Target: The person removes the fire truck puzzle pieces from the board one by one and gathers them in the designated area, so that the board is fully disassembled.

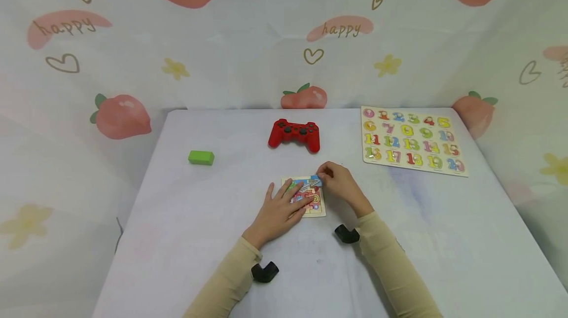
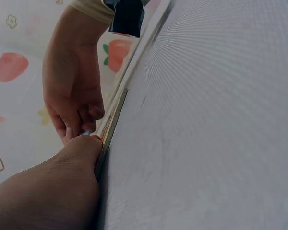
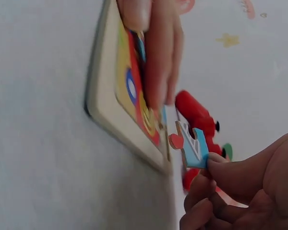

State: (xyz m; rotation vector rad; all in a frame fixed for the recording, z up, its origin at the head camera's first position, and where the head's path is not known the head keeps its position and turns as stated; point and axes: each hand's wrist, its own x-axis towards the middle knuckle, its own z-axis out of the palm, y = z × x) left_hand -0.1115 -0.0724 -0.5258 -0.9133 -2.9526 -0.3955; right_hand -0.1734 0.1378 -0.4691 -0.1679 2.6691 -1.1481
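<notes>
A small wooden jigsaw puzzle (image 1: 318, 212) with a pale frame lies on the white table. My left hand (image 1: 277, 212) rests over it with fingers spread and fairly straight, covering part of its picture. Between thumb and fingers, my right hand (image 1: 341, 182) pinches a blue puzzle piece (image 3: 194, 146) with white stripes and a red knob, held by one edge at the board's upper right corner. In the right wrist view the piece is lifted and tilted beside the frame. The left wrist view shows the board edge-on (image 2: 113, 122) under the left hand.
Behind the puzzle lies a red game controller (image 1: 295, 134). A green block (image 1: 201, 157) sits to the left. At the back right is a wooden number board (image 1: 412, 141). Black wrist cameras (image 1: 265, 272) sit by both sleeves. A patterned cloth (image 1: 248, 37) hangs behind the table.
</notes>
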